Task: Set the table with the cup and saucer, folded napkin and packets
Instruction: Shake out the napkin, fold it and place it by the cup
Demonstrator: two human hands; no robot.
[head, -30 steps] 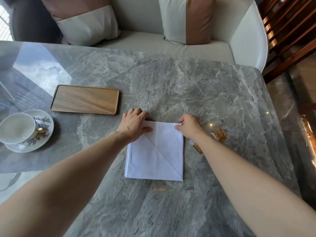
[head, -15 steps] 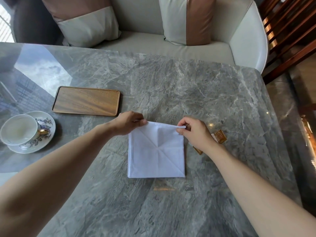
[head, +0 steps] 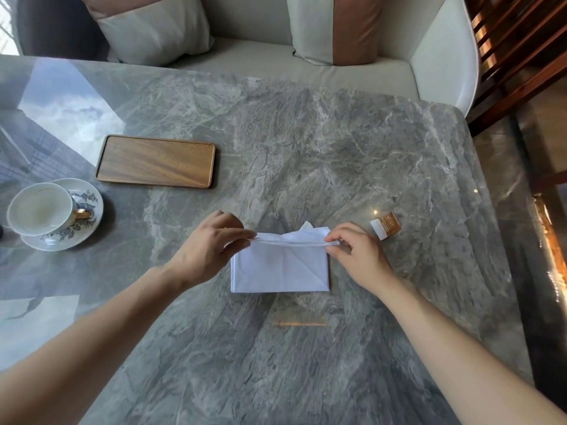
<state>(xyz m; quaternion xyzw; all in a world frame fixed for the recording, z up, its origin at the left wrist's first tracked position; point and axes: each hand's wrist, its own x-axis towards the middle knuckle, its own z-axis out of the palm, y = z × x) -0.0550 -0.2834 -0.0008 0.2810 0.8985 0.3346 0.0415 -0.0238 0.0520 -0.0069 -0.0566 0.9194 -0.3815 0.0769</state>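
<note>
Head cam looking down at a grey marble table (head: 306, 133), and the white napkin (head: 279, 268) sits right in the middle near the person, partway through a fold. Left hand (head: 208, 243) has a pinch grip on the far-left corner of the top layer, right hand (head: 356, 250) pinches the far-right corner the same way, fingers closed on the cloth, so the far edge is lifted off the table while the near part lies flat. A little bit of fabric pokes up behind the lifted edge near the right side, so the layers don't look perfectly lined up to me. That's the main thing that could go sideways here: if one hand pulls faster than the other, the fold comes down crooked or the under layers drag along and bunch up. The table looks pretty slick too, so the whole napkin could slide toward the person instead of folding. The packets (head: 386, 226) are just beside the right hand, close enough that a wrist could knock them. The cup (head: 40, 210) on its saucer (head: 89, 222) sits well off to the left, near the wooden tray (head: 156, 161), out of harm's way for now.
</note>
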